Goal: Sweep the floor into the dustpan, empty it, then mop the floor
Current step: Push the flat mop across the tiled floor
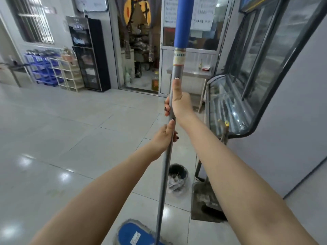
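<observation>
I hold a mop upright in front of me. Its grey metal pole (165, 174) has a blue sleeve at the top, and its flat blue head (134, 234) lies on the tiled floor at the bottom edge of the view. My right hand (178, 103) grips the pole higher up, thumb stretched along it. Just below, my left hand (165, 137) grips the same pole. A grey dustpan (203, 200) stands on the floor to the right, partly hidden behind my right forearm.
A small dark bin (177, 175) holding crumpled paper stands beside the dustpan. A glass display case (230, 106) and a steel table (191, 74) line the right side. Blue and white shelf racks (53, 71) and a black cabinet (92, 55) stand at the back left, beside an open doorway (139, 50).
</observation>
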